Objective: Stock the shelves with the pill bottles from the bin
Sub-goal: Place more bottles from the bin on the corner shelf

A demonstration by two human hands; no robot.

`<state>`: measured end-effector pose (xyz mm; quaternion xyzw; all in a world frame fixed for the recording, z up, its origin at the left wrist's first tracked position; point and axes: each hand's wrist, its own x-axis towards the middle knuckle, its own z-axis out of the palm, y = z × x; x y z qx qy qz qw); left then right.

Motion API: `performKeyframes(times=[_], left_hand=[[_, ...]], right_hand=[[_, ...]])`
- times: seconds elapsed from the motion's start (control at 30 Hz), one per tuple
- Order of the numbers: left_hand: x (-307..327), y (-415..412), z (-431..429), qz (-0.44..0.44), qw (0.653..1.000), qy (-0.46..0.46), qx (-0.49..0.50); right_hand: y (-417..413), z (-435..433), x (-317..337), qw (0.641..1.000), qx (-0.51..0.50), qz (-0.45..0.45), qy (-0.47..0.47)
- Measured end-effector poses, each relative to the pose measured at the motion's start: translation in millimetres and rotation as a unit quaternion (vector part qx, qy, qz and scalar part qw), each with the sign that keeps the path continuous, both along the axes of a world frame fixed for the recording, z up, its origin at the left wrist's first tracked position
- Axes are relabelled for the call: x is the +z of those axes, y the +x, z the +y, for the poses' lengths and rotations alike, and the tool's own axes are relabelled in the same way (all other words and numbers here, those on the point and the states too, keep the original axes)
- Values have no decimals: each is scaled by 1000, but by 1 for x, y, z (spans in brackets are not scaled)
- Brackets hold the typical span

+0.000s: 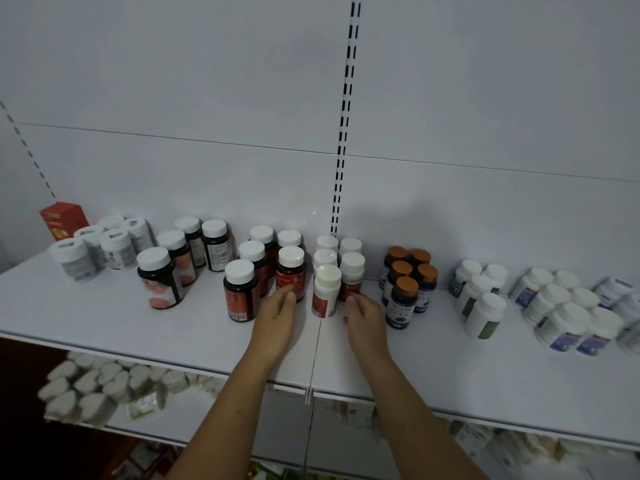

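A white shelf [173,327] carries groups of pill bottles. In the middle stands a cluster of white bottles with red labels; its front bottle [326,291] is between my two hands. My left hand [275,322] lies flat on the shelf, fingertips touching a dark red-labelled bottle [291,271]. My right hand [365,318] rests on the shelf with its fingers against the white bottle [351,277] behind the front one. Neither hand holds anything. The bin is not in view.
Dark bottles with white caps [161,277] and grey-white bottles [74,259] stand to the left beside a red box [64,220]. Orange-capped bottles [403,301] and more white bottles [483,315] fill the right. A lower shelf [86,393] holds blurred packs.
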<state>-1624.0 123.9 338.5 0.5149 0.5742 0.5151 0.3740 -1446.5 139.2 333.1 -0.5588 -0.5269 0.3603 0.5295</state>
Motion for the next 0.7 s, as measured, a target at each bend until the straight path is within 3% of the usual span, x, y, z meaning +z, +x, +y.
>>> performKeyframes(times=[0.3, 0.7], left_hand=[[7, 8, 1, -59, 997, -35, -45], [-1, 7, -1, -44, 998, -23, -36]], right_hand=[[2, -4, 1, 1000, 1, -22, -1], [1, 4, -17, 999, -10, -21, -32]])
